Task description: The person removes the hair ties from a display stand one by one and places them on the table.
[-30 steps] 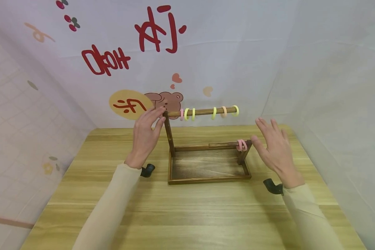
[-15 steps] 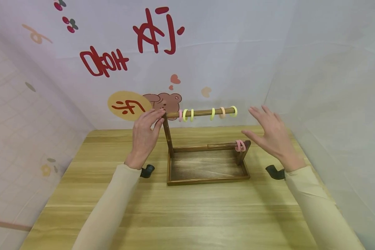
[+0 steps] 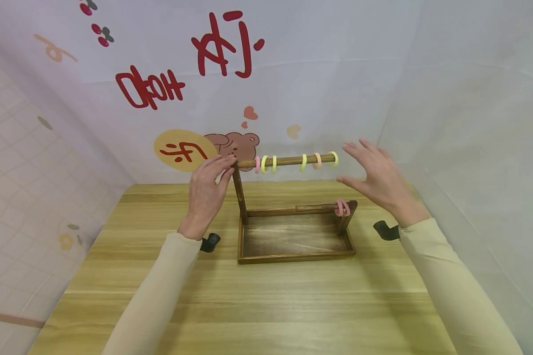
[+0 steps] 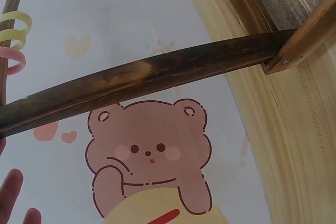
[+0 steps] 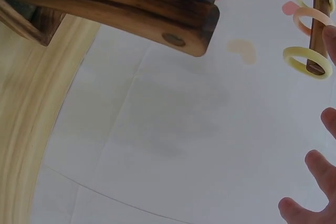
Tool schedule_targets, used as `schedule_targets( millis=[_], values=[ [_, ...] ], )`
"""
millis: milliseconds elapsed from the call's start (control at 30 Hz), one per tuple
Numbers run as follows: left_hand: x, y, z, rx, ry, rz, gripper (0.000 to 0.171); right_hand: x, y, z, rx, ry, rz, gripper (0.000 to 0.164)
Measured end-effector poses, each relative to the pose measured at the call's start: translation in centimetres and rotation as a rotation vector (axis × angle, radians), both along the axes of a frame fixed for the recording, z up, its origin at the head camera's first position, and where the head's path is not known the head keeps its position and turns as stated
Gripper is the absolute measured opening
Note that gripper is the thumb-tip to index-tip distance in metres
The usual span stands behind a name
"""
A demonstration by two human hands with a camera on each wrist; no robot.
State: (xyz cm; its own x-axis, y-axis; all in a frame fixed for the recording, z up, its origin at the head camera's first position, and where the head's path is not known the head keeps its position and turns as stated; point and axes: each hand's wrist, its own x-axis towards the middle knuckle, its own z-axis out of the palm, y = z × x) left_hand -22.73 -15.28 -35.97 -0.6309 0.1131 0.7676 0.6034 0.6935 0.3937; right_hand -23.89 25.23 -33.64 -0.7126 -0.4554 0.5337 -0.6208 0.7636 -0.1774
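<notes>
Light rings threaded on a wooden stand (image 3: 293,236), a hand at either side.
The yellow ring (image 3: 336,159) is hung around the upper rod (image 3: 288,160) at its free right end, with the spread right hand (image 3: 379,177) held just beside it, apparently not touching. It is judged light, soft and slightly springy (hardly fragile), best pinched by its outer rim. The top of the left post (image 3: 240,192) is touched by the left hand (image 3: 206,190), fingers extended; the stand, judged stiff, is best steadied there. Pink rings (image 3: 342,208) are carried by the lower rod (image 3: 313,207), nearer.

Left hand (image 3: 208,192) holds wooden rack (image 3: 293,233) — right hand (image 3: 382,178) hovers beside it.
</notes>
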Motion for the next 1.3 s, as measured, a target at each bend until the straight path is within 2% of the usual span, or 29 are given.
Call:
schedule_targets(
  millis=[367, 800, 1100, 1300],
  values=[
    [0.0, 0.0, 0.0, 0.001, 0.003, 0.003, 0.025, -1.1, -1.0, 0.3, 0.034, -0.084, -0.008, 0.076],
    [0.1, 0.1, -0.1, 0.006, -0.011, 0.008, 0.025, -2.0, -1.9, 0.1, 0.043, -0.110, -0.021, 0.071],
    [0.0, 0.0, -0.1, 0.003, -0.004, 0.013, 0.025, -2.3, -2.3, -0.1, 0.025, -0.091, -0.015, 0.063],
    [0.0, 0.0, 0.1, -0.013, -0.001, 0.015, 0.026, -2.6, -2.2, -0.4, 0.001, -0.032, 0.014, 0.055]
  ],
)
